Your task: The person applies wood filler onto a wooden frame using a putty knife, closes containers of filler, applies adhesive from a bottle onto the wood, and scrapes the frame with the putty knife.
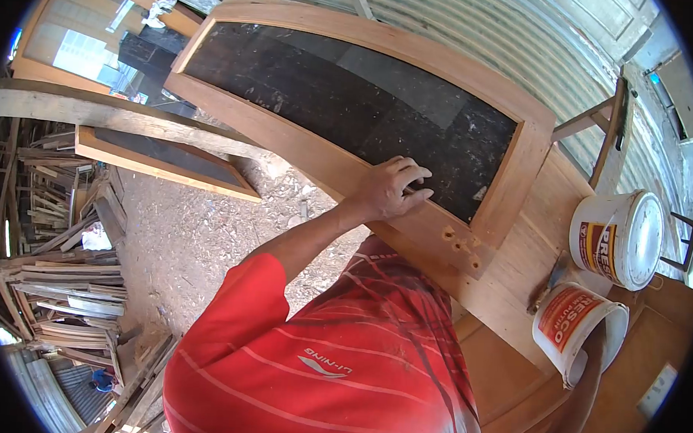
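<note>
A wooden door frame (319, 148) with a dark glass-like panel (353, 99) lies across the bench in front of me. My left hand (395, 189) rests on its near rail, at the panel's edge. Its fingers are curled, with the thumb beside them; anything inside the grasp is too small to make out. Several holes show in the rail's right end. To the right, a white tub (552, 325) with a red label is tipped on its side. My right hand reaches into its mouth, so the fingers are hidden and only the forearm (576, 401) shows.
A lidded white bucket (596, 237) stands behind the tub, and a brush-like tool (548, 286) lies beside them. Stacked wood strips (68, 304) fill the left side. Another framed panel (169, 164) leans near a beam (124, 115). Shavings cover the ground (181, 239).
</note>
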`<state>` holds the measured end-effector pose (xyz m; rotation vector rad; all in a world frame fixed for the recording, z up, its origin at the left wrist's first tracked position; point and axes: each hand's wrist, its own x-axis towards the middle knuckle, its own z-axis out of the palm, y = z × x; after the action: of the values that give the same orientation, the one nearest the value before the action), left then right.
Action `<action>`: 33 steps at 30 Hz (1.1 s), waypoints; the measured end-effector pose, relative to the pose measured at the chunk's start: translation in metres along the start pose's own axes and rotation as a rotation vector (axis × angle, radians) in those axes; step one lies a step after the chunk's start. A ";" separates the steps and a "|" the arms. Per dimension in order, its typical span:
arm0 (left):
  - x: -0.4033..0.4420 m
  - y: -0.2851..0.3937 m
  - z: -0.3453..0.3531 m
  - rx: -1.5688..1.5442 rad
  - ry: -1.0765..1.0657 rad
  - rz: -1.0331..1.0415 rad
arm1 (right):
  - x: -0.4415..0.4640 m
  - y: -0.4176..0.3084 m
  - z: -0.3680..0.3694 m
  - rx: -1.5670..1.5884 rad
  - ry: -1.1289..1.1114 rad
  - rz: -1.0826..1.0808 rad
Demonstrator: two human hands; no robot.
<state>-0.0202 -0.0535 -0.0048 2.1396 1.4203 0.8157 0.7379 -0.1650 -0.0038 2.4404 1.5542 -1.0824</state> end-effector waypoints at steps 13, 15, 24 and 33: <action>0.002 0.000 -0.003 -0.015 -0.004 0.132 | -0.067 -0.047 -0.029 0.241 -0.007 0.001; 0.003 0.000 -0.009 -0.022 -0.030 0.163 | -0.130 -0.135 -0.052 -0.032 0.074 0.039; 0.046 -0.032 -0.037 -0.335 -0.274 0.085 | -0.209 -0.351 0.102 0.334 0.642 -0.064; 0.154 -0.048 -0.078 -0.195 0.086 0.193 | -0.090 -0.305 0.225 -0.136 0.905 0.087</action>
<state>-0.0597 0.1107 0.0557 2.1344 1.1338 1.0827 0.3492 -0.1736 -0.0268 3.0195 1.5509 0.2240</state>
